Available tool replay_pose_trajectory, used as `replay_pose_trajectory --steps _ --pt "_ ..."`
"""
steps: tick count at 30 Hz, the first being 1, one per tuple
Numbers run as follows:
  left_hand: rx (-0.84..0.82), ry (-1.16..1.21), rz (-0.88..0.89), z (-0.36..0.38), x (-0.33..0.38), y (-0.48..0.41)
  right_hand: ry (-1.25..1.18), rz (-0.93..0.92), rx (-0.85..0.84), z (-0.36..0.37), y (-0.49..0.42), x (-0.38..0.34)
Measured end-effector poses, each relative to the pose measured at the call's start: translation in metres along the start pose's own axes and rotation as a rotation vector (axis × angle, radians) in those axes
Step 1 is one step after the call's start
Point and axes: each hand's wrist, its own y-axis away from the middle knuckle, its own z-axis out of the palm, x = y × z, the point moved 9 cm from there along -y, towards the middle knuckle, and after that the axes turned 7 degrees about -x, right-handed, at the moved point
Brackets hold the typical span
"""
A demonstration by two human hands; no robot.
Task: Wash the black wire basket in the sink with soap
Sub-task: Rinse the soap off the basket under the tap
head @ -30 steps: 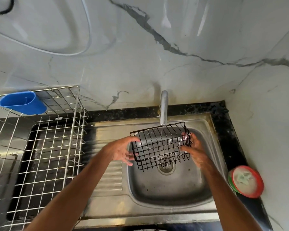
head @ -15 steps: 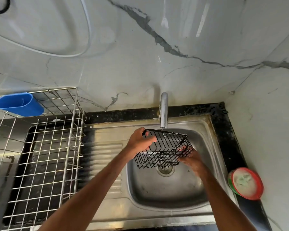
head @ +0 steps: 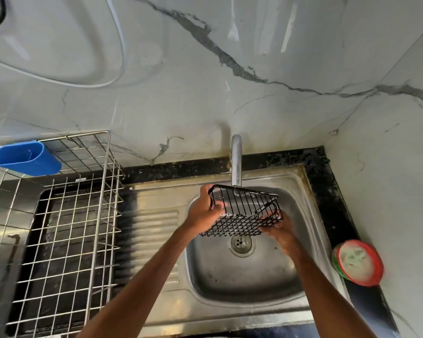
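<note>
Fingers of the left hand (head: 202, 214) curl round the black wire basket (head: 242, 212) at one end, the right hand (head: 282, 234) grips the other. The basket is tilted, just under the tap (head: 236, 162), over the sink (head: 242, 279). A red soap tub (head: 358, 262) sits right of the tap.

Bare forearms (head: 144, 284), bare left hand (head: 200, 215) and right hand (head: 282, 236)

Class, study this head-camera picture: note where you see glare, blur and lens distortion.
Head view: glare streaks on the glossy marble wall; the drying rack at the left edge is smeared by blur, while the black wire basket looks fairly sharp; the wide-angle lens bows the rack's wires and the wall seams.
</note>
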Motion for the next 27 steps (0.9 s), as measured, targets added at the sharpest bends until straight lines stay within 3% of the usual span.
replay_pose_trajectory --steps 3,5,7,12,16,21,24,27 --pt "0.200 -0.075 -0.094 -0.012 0.006 0.016 0.068 -0.090 0.081 0.002 0.005 -0.012" --pt "0.235 -0.135 -0.141 -0.014 0.004 0.021 0.057 -0.124 0.099 0.003 0.005 -0.019" --pt "0.217 -0.142 -0.200 -0.015 -0.007 0.021 0.045 -0.134 0.119 0.000 0.005 -0.023" --pt "0.043 0.218 -0.313 0.003 -0.024 0.020 0.050 -0.136 0.134 -0.010 0.007 -0.015" --pt "0.045 0.164 -0.359 0.000 -0.027 0.017 0.116 -0.070 0.080 -0.007 0.003 -0.017" --pt "0.036 0.106 -0.418 -0.004 -0.030 0.010 0.551 0.116 -0.139 -0.001 -0.001 -0.040" --pt "0.036 0.111 -0.423 -0.004 -0.025 0.007 0.815 -0.160 -0.049 0.026 0.026 -0.108" --pt "0.032 0.115 -0.395 -0.002 -0.015 -0.003 0.736 -0.338 -0.231 0.090 0.046 -0.131"
